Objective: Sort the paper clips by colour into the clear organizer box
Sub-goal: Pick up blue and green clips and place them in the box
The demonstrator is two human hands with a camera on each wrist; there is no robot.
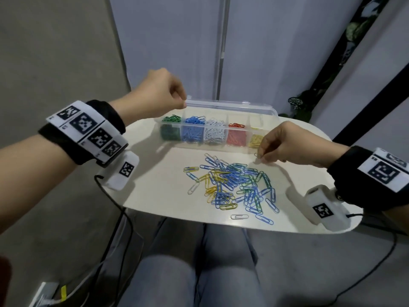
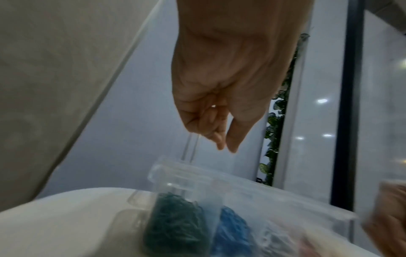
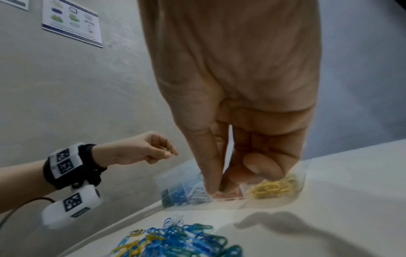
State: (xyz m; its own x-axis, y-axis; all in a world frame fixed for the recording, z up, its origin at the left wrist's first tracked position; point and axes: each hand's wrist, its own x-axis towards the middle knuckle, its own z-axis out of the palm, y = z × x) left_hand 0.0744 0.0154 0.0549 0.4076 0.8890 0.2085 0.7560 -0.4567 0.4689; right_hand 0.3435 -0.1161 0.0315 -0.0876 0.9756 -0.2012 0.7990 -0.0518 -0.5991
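Two hands point(image 1: 159, 94) point(image 1: 281, 144) above organizer box point(image 1: 247, 107), clips point(image 1: 232, 185)

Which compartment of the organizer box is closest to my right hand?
The yellow compartment, at the box's right end; the right hand hovers just beside it, while green sits farthest away.

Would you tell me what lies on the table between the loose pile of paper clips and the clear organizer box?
In the head view, the table is bare between the pile of paper clips and the clear organizer box, except at the right, where the right hand pinches a clip.
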